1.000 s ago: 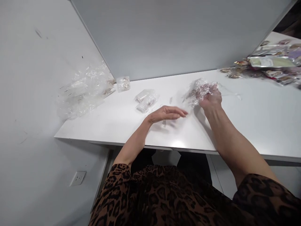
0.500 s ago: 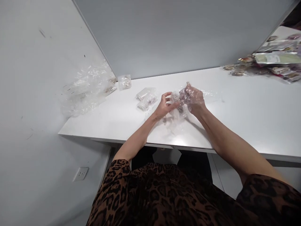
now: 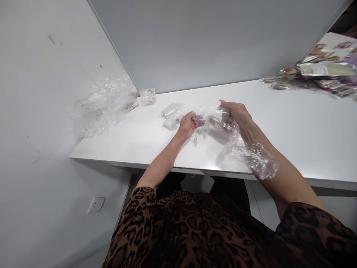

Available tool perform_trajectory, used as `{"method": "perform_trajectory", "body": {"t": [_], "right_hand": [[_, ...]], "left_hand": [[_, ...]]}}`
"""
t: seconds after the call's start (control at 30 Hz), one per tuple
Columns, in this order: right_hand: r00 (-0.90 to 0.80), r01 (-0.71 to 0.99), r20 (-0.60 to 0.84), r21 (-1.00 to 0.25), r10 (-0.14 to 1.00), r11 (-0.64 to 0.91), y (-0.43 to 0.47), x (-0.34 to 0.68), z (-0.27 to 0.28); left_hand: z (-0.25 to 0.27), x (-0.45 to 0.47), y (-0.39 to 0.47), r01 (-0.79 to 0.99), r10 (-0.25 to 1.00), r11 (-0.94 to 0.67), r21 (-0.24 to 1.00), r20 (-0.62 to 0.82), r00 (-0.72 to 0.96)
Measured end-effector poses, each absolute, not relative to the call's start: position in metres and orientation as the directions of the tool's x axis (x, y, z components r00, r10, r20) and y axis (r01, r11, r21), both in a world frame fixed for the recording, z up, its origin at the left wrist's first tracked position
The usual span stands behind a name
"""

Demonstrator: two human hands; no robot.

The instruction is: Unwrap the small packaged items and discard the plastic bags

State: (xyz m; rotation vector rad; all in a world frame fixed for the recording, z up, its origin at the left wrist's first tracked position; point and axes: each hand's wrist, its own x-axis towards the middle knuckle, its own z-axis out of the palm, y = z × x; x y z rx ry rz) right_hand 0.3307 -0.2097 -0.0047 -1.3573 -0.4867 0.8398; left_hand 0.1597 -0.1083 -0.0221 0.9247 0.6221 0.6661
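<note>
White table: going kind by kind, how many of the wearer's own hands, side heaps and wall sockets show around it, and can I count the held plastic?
Hands: 2 (left hand, right hand)
Heaps: 2 (clear wrappers left, mixed packets right)
Wall socket: 1
Total: 5
The held clear film is too tangled to count.

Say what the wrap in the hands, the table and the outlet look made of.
Wrap: likely thin plastic film, glossy; see-through, crinkled, full of glints.
Table: smooth white, semi-gloss with soft reflections; laminate or painted board, can't tell.
Outlet: probably plastic, fairly matte; pale plate, no glints.
</note>
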Motion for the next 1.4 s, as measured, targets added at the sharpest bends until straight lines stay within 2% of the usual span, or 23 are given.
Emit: {"method": "perform_trajectory", "body": {"t": [0.13,0.23,0.3,0.37,0.4,0.47,0.53,0.6,0.73,0.83,0.9,0.97,1.07,1.13,1.27,1.33,1.4], "right_hand": [[0.372,-0.095,-0.159,-0.987,0.914,-0.133,-0.217,0.335,-0.004],[0.235,0.040,-0.109,-0.992,0.966,-0.122,-0.221,0.334,-0.007],[0.272,0.057,-0.062,-0.995,0.960,-0.080,-0.223,0.332,-0.009],[0.326,0.025,-0.030,-0.999,0.945,-0.040,-0.223,0.329,-0.012],[0.340,0.001,-0.018,-1.000,0.940,-0.020,-0.223,0.327,-0.013],[0.359,-0.048,0.017,-0.998,0.933,0.037,-0.224,0.324,-0.014],[0.406,-0.091,0.055,-0.991,0.912,0.100,-0.224,0.322,-0.014],[0.466,-0.131,0.056,-0.983,0.883,0.131,-0.223,0.323,-0.015],[0.593,-0.284,-0.014,-0.939,0.805,0.193,-0.221,0.330,-0.014],[0.651,-0.392,-0.032,-0.870,0.758,0.300,-0.224,0.339,-0.011],[0.664,-0.415,-0.022,-0.843,0.748,0.343,-0.228,0.343,-0.006],[0.669,-0.422,-0.021,-0.833,0.743,0.357,-0.233,0.344,0.001],[0.667,-0.395,-0.034,-0.863,0.744,0.314,-0.238,0.340,0.010],[0.656,-0.355,-0.039,-0.897,0.754,0.262,-0.240,0.335,0.014],[0.624,-0.262,0.079,-0.916,0.777,0.304,-0.242,0.328,0.013],[0.602,-0.198,0.170,-0.915,0.780,0.352,-0.243,0.328,0.011],[0.595,-0.099,0.212,-0.938,0.775,0.333,-0.246,0.330,0.009]], "left_hand": [[-0.014,0.160,-0.107,-0.351,0.762,0.517,0.781,-0.233,0.605],[-0.015,0.155,-0.103,-0.402,0.787,0.451,0.797,-0.142,0.601],[-0.020,0.150,-0.103,-0.354,0.852,0.259,0.899,-0.041,0.521],[-0.027,0.145,-0.106,-0.188,0.901,-0.088,0.978,0.158,0.404],[-0.030,0.143,-0.110,-0.076,0.874,-0.281,0.957,0.287,0.391],[-0.035,0.140,-0.119,0.106,0.718,-0.601,0.792,0.477,0.506],[-0.039,0.139,-0.128,0.200,0.549,-0.779,0.594,0.491,0.676],[-0.041,0.137,-0.135,0.263,0.457,-0.862,0.434,0.439,0.773],[-0.044,0.130,-0.138,0.333,0.391,-0.919,0.209,0.384,0.837],[-0.048,0.124,-0.136,0.317,0.352,-0.936,0.155,0.332,0.875],[-0.049,0.122,-0.136,0.271,0.326,-0.942,0.199,0.339,0.882],[-0.049,0.123,-0.139,0.203,0.321,-0.929,0.310,0.401,0.858],[-0.045,0.135,-0.145,0.062,0.329,-0.867,0.495,0.476,0.816],[-0.042,0.148,-0.148,-0.011,0.307,-0.832,0.555,0.476,0.824],[-0.038,0.174,-0.152,-0.061,0.260,-0.817,0.574,0.460,0.849],[-0.037,0.183,-0.153,-0.077,0.229,-0.829,0.555,0.460,0.858],[-0.035,0.187,-0.154,-0.096,0.189,-0.848,0.522,0.465,0.865]]}}
